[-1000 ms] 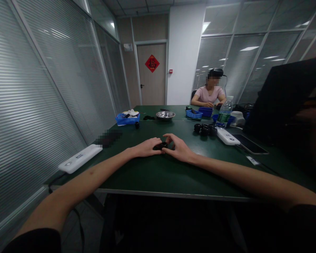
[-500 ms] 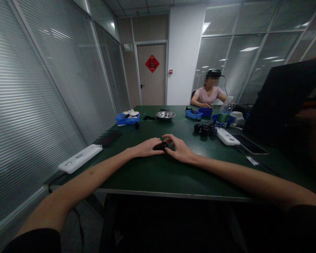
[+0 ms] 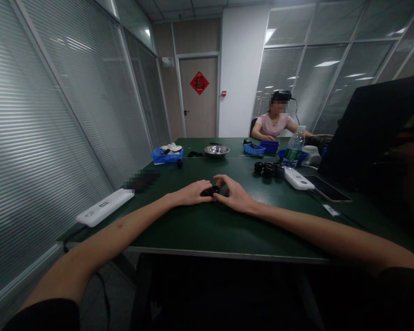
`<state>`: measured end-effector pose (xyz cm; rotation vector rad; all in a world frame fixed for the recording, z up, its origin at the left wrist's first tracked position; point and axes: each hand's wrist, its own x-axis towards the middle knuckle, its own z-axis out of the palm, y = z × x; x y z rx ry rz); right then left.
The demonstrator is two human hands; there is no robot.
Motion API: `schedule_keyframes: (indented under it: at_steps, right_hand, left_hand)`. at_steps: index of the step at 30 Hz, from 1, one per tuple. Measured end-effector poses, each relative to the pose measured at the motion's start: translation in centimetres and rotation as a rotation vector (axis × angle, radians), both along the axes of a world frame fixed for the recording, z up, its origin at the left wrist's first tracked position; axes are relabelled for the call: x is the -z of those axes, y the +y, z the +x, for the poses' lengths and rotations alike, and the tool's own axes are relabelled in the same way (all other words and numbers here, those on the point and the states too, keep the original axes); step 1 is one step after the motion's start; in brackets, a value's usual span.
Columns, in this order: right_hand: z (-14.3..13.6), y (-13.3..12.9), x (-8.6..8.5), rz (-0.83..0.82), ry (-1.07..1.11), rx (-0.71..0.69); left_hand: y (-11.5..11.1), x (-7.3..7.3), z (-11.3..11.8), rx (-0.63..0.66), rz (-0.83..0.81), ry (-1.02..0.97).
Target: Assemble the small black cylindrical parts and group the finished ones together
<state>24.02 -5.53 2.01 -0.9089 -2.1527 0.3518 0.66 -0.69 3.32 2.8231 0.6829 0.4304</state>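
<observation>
Near the middle of the green table (image 3: 193, 230), my left hand (image 3: 195, 192) is closed on a small black part (image 3: 214, 190). My right hand (image 3: 233, 194) grips the same part from the right, thumb and fingers curved round it. Much of the part is hidden by my fingers, so its shape is hard to make out. Several black round pieces (image 3: 268, 170) stand in a cluster beyond my right hand. Another small black piece (image 3: 180, 163) sits by a blue basket (image 3: 167, 157) at the far left.
A metal bowl (image 3: 216, 151) and a light blue basket (image 3: 254, 149) stand farther back. On the right are a water bottle (image 3: 294, 147), a white power bank (image 3: 298, 179) and a phone (image 3: 327, 189). Another white device (image 3: 105, 207) lies left. A person (image 3: 274, 124) sits across the table.
My right thumb has shifted very slightly left against the black part. My left hand has stayed in place.
</observation>
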Motion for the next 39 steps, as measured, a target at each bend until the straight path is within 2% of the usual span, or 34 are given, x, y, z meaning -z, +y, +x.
schedule_keyframes:
  at_steps: [14,29,39]
  right_hand:
    - [0.05,0.09,0.08,-0.013,-0.014,-0.023]
    - [0.11,-0.15,-0.16,-0.014,-0.012,-0.066]
    - [-0.07,0.14,0.10,0.008,-0.013,0.009]
  left_hand:
    - [0.28,0.31,0.01,0.010,0.002,-0.008]
    - [-0.03,-0.01,0.11,0.008,-0.006,-0.003]
    - [0.15,0.21,-0.04,0.005,-0.002,-0.008]
